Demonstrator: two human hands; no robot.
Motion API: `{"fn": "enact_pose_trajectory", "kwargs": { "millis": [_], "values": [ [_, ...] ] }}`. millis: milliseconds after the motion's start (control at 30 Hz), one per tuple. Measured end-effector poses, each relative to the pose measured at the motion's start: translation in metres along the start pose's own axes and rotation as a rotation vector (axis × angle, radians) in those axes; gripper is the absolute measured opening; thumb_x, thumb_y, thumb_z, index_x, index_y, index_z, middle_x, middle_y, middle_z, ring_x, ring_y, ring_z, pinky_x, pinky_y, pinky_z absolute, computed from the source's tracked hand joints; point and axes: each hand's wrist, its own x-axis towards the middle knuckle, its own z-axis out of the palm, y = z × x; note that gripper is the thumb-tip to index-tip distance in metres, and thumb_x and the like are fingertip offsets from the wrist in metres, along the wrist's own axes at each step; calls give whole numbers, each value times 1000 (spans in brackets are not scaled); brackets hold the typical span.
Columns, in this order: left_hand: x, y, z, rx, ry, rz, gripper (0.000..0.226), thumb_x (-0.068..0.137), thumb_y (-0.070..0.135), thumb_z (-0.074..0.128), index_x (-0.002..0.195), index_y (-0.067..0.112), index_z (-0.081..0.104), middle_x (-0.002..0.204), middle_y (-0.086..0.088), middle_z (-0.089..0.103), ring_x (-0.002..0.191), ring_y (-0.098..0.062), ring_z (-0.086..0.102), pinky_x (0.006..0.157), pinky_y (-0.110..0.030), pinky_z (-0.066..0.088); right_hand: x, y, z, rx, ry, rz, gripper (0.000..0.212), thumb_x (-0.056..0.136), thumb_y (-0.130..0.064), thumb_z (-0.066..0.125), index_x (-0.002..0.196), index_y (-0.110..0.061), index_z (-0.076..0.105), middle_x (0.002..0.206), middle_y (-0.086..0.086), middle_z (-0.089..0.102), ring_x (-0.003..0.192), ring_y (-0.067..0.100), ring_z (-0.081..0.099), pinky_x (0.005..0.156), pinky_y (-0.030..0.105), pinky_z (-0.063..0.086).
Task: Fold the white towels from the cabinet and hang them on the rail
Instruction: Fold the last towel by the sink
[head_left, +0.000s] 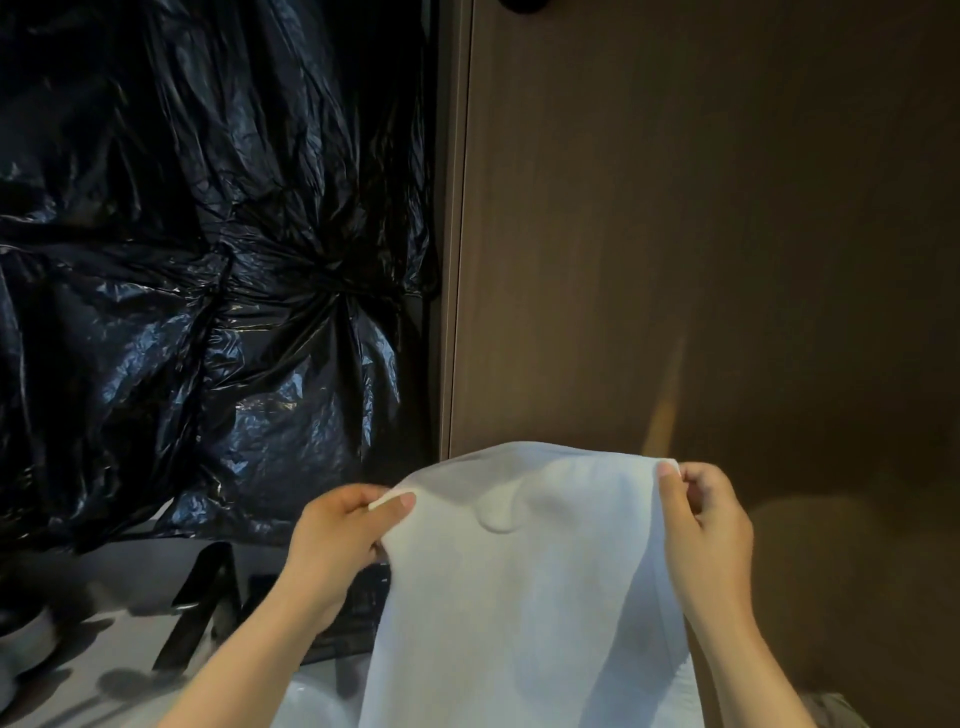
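The biggest thing in front of me is the brown wooden panel (701, 234), filling the view from twelve round to four. I take it for the cabinet side or door, though I cannot tell which. From eight to eleven hangs crumpled black plastic sheeting (208, 234).

At six is the white towel (519, 597), held up by its top edge and hanging down flat between my arms, with its lower part out of view. It looks spread to its full width with no crease across it, so I judge the folding has hardly begun: this one is out of the cabinet and opened, nothing more. A grey counter (78, 691) lies at seven to eight with some dark items I cannot make out.

My left hand (337, 530), at seven, pinches the towel's left top corner between thumb and curled fingers. My right hand (701, 514), at five, pinches the right top corner the same way.

No rail shows, and no hung towel, so bringing the corners together, folding and hanging are all left to do.
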Motion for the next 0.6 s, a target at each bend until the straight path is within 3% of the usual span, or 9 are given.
{"fn": "enact_pose_trajectory", "kwargs": {
  "millis": [100, 167, 267, 367, 467, 600],
  "values": [
    [-15, -14, 10, -27, 22, -19, 8, 86, 21, 71, 87, 14, 75, 81, -8, 74, 54, -9, 57, 70, -36, 53, -19, 2, 0, -17, -29, 9, 20, 95, -41, 53, 82, -27, 58, 73, -9, 59, 68, 14, 55, 50, 24, 42],
    [-24, -24, 17, -23, 50, -5, 4, 85, 18, 73, 85, 16, 76, 75, -5, 73, 50, -6, 54, 61, -28, 47, -36, 2, 1, -24, -77, 24, 22, 93, -45, 52, 82, -28, 59, 74, -12, 61, 67, 10, 57, 49, 21, 43],
    [-35, -38, 27, -39, 48, -8, 3, 84, 16, 73, 84, 16, 76, 73, -7, 74, 59, -15, 62, 62, -32, 50, -60, 5, 4, -24, -149, 93, 33, 82, -59, 48, 83, -28, 60, 72, -14, 62, 64, 6, 59, 47, 13, 44],
    [-43, -50, 33, -58, 38, -49, 6, 84, 14, 73, 82, 16, 77, 77, -8, 75, 73, -29, 69, 74, -41, 55, -78, 10, 9, -5, -220, 142, 35, 79, -59, 50, 82, -26, 61, 71, -13, 63, 66, 4, 59, 48, 9, 44],
    [-49, -59, 35, -89, 23, -91, 8, 84, 10, 72, 81, 14, 77, 79, -8, 75, 67, -22, 65, 68, -36, 53, -88, 12, 12, 10, -286, 190, 36, 78, -58, 53, 82, -23, 62, 70, -12, 63, 71, 8, 60, 51, 10, 47],
    [-54, -65, 37, -108, 28, -141, 9, 83, 5, 72, 84, 13, 76, 80, -6, 76, 74, -21, 69, 73, -35, 57, -100, 8, 15, 74, -383, 232, 21, 84, -46, 62, 77, -26, 63, 66, -5, 62, 58, 9, 57, 50, 13, 46]
  ]
}}
